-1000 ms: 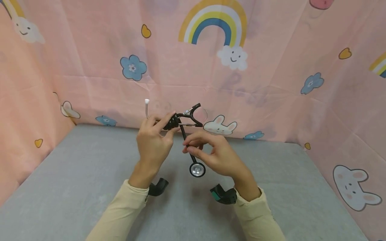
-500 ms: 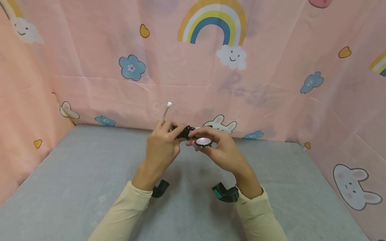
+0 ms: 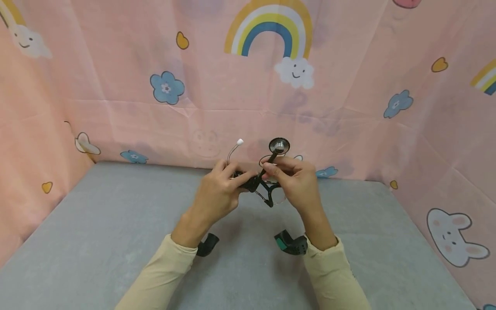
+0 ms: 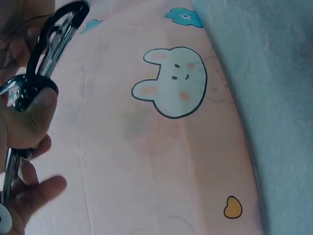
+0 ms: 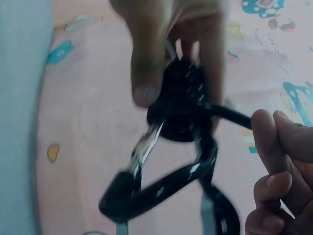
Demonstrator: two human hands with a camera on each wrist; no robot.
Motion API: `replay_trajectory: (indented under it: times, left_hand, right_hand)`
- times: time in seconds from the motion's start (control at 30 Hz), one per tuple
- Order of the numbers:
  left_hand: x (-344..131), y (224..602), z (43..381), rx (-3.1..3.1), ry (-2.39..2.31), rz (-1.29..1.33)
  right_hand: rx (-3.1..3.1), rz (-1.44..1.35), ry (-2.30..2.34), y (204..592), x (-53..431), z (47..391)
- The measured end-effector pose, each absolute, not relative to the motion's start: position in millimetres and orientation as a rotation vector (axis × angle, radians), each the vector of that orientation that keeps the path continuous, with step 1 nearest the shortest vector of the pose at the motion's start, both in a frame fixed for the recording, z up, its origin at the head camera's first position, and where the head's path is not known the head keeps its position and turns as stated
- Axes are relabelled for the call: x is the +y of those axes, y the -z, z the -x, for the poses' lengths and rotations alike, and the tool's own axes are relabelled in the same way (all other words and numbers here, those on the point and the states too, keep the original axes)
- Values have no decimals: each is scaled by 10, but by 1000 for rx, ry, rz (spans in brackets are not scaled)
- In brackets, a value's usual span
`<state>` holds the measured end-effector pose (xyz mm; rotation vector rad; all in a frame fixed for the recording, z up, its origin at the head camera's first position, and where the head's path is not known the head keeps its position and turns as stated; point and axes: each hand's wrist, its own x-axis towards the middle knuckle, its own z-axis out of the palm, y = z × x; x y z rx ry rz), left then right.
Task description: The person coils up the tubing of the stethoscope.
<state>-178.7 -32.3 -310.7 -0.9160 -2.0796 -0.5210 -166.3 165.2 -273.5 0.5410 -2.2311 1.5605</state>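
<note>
Above the table I hold a black stethoscope point(image 3: 252, 184), its tubing wrapped in a tight bundle. My left hand point(image 3: 218, 189) grips this bundle, with the thumb on one side and fingers on the other in the right wrist view. A metal ear tube with a white ear tip point(image 3: 240, 141) sticks up past the left fingers. My right hand point(image 3: 301, 183) pinches the free tube end between thumb and fingers, and the round chest piece point(image 3: 279, 145) points up above it. In the right wrist view the tube point(image 5: 232, 116) runs from the wrapped bundle point(image 5: 182, 93) to the right fingertips.
The grey table point(image 3: 128, 241) lies below both hands. A pink printed curtain point(image 3: 217, 86) hangs behind it and along both sides. Dark wrist devices, including a black and green one point(image 3: 290, 243), are worn at the cuffs.
My right hand has swung the chest piece from hanging low to pointing up beyond the bundle. The left hand has moved right and slightly down, and the forked tubing now tilts downward.
</note>
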Motion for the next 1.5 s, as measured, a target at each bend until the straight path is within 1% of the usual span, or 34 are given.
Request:
replay_trajectory:
  times: [0.2,0.37,0.6,0.7,0.8,1.0,1.1,1.23,1.33,1.5]
  left_hand:
    - [-357,3074,1802,-2049,547,1042]
    - [-420,3038,1820,-2008,732,1161]
    - [-457,3003,1830,-1848,1097,1270]
    - [-455,2996,1825,-1838,1152,1253]
    - [-455,3009,1808,-1918,1112,1192]
    - [-451,3015,1771,-2083,921,1104]
    - [-459,3003,1773,-2103,947,1081]
    - [-482,2986,1782,-2126,1064,1005]
    - [-500,2976,1779,-2159,1127,941]
    - [-520,2963,1767,-2209,1168,898]
  right_hand:
    - [-2245,-481,-1548,2739,1712,1714]
    - [-2273,-428,-1586,2744,1781,1730]
    - [-2183,-368,-1939,2706,1724,1706]
    - [-2107,-264,-2082,2719,1641,1700]
    - [-2067,-129,-2159,2762,1598,1704]
    - [-2240,-50,-2198,2833,1639,1755]
    - [-2464,-60,-2087,2846,1693,1790]
    - [-2649,-11,-1788,2829,1772,1813]
    - [-2623,-78,-1617,2823,1802,1803]
    - [-2525,-560,-1377,2851,1798,1795]
